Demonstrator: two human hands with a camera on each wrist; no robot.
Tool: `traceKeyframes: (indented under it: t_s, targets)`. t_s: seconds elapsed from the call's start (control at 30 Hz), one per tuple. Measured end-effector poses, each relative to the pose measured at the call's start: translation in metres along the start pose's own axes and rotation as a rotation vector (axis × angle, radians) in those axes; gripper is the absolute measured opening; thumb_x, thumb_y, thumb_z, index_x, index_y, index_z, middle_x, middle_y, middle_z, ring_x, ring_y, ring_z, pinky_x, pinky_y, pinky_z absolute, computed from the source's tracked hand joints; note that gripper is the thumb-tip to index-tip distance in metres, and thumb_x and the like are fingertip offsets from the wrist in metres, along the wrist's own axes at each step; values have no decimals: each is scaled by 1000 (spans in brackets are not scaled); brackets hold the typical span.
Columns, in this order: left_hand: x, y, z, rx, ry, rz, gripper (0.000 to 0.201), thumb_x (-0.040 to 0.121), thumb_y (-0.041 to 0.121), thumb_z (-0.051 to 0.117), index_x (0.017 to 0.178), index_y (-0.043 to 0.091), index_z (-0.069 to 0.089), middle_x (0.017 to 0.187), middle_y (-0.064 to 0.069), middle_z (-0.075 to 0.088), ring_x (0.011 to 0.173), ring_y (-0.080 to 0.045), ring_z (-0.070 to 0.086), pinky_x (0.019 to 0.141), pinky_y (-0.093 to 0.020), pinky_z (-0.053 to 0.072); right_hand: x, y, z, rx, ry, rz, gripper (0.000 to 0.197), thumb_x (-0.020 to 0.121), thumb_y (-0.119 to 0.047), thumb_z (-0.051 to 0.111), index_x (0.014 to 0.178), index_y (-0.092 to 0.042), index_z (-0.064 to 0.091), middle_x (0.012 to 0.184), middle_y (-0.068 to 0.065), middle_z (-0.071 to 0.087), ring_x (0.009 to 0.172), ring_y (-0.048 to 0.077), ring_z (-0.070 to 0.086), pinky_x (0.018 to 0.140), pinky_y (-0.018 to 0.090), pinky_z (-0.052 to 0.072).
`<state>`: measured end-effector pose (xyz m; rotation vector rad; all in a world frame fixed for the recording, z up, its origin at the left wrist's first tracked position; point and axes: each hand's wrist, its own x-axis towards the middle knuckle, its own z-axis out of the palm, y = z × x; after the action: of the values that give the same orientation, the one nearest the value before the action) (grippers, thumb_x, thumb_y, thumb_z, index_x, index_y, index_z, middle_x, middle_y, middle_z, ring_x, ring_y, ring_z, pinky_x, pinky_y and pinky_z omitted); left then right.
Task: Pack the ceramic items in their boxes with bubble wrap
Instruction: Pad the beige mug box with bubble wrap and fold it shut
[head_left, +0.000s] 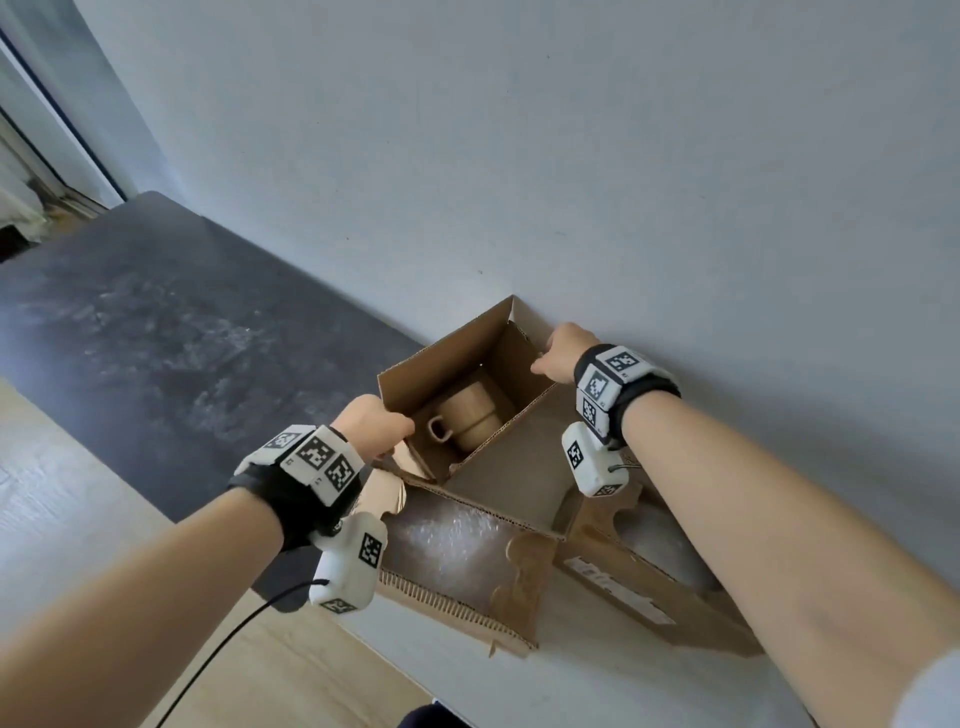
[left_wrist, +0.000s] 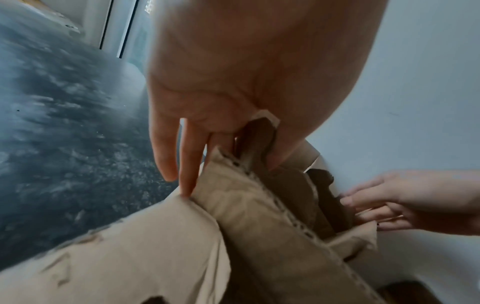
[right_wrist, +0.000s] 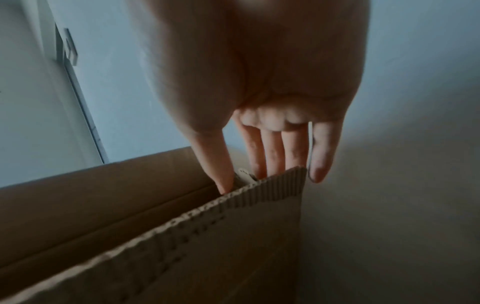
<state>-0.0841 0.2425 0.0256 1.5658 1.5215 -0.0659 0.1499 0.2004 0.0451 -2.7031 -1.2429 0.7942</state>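
Note:
An open brown cardboard box (head_left: 431, 374) stands against the pale wall. Inside it are stacked beige ceramic mugs (head_left: 470, 415), the lower one's handle facing me. My left hand (head_left: 382, 423) grips the box's near-left flap. In the left wrist view the thumb (left_wrist: 280, 152) and two fingers pinch that flap (left_wrist: 262, 207), while the other fingers stay straight outside it. My right hand (head_left: 558, 353) holds the far-right flap. In the right wrist view its thumb (right_wrist: 218, 170) and fingers pinch the corrugated edge (right_wrist: 259, 193).
In front lies a flat cardboard tray with bubble wrap (head_left: 452, 540). At the right a cut-out box (head_left: 623, 577) holds a bubble-wrapped item (head_left: 660, 545). All stand on a white table (head_left: 441, 670). A dark mat (head_left: 156, 338) and wooden floor (head_left: 78, 493) lie left.

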Motion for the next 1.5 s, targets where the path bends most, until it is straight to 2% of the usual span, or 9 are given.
traceKeyframes:
  t_s: [0.1,0.23,0.53,0.77,0.87,1.0,1.23,1.37,1.5]
  targets:
    - [3,-2,-1,-39,-48,-36,19,88,0,51,69,4,50,73,-14,60,73,-27,60,82,-38,54,10,2,-1,-47,24,-10,31,89,-8,57,119,-4,60,121,14,62,110,30,60,91,32,49]
    - [2,-9,-4,-135,2,-35,13,88,2,51,78,-1,57,80,-15,63,72,-23,62,67,-28,55,11,8,-6,-34,70,-53,21,90,-6,51,105,-4,65,110,14,66,99,31,63,87,37,53]
    - [-32,6,-55,-352,237,206,12,89,11,57,79,3,60,89,-17,63,82,-28,60,78,-41,51,-37,15,-53,221,222,-201,21,87,-3,49,88,10,67,82,20,67,77,31,63,66,29,48]
    - [-109,45,-90,-637,258,476,13,89,22,63,98,12,64,84,-3,71,73,-13,69,54,-25,56,-135,57,-103,606,382,-287,25,90,-10,47,74,8,52,73,15,47,65,28,44,66,44,46]
    - [-145,65,-75,-689,202,551,4,88,23,64,88,19,65,71,7,73,64,-6,69,49,-20,53,-188,95,-118,825,472,-244,22,95,-16,48,81,-1,55,93,32,58,82,38,65,69,44,59]
    - [-188,94,-34,-645,72,632,8,87,21,65,80,18,66,63,10,71,56,-4,67,46,-19,52,-266,166,-127,1147,608,-205,15,94,-11,51,83,-16,61,87,7,62,69,21,70,59,31,57]
    - [-241,110,71,-426,-301,600,14,90,18,61,85,6,64,66,-3,71,58,-13,68,47,-20,52,-385,283,-93,1193,696,9,11,91,-12,59,95,-18,67,92,4,69,77,13,71,62,31,58]
    - [-254,91,124,-226,-401,552,18,92,22,58,88,8,68,77,-9,73,68,-21,69,59,-32,54,-430,327,-49,1170,536,161,10,83,-14,63,89,-15,71,84,0,73,80,12,70,58,26,56]
    - [-255,61,164,-56,-453,463,11,92,22,59,90,15,67,76,-7,73,62,-19,70,50,-31,54,-439,355,10,1131,312,322,16,89,-10,59,102,-9,67,99,17,70,89,28,68,80,52,56]
